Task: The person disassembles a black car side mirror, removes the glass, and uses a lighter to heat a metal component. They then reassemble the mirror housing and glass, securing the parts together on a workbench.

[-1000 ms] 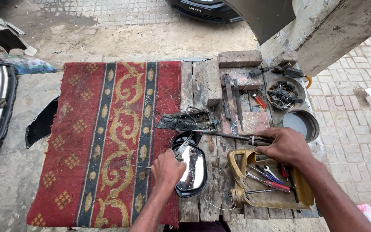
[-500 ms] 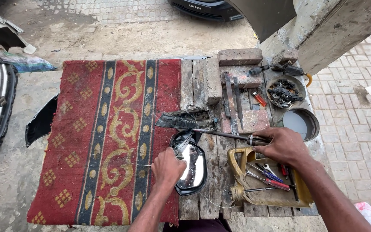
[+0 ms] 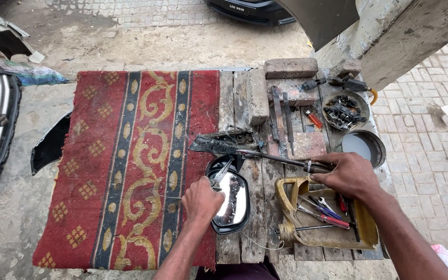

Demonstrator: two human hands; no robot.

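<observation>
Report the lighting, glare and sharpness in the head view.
Head view: soft, even daylight with only faint shadows; the mirror glass by the left hand reflects bright sky as glare; the right hand and red rug look sharp; the edges bend slightly from the wide lens.

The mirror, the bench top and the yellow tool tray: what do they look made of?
Mirror: reflective glass in a glossy black shell, likely plastic. Bench top: bare weathered wood, with plank seams and grain showing. Tray: probably cut-open yellow plastic, dull and grimy, its edge bent and uneven.
</observation>
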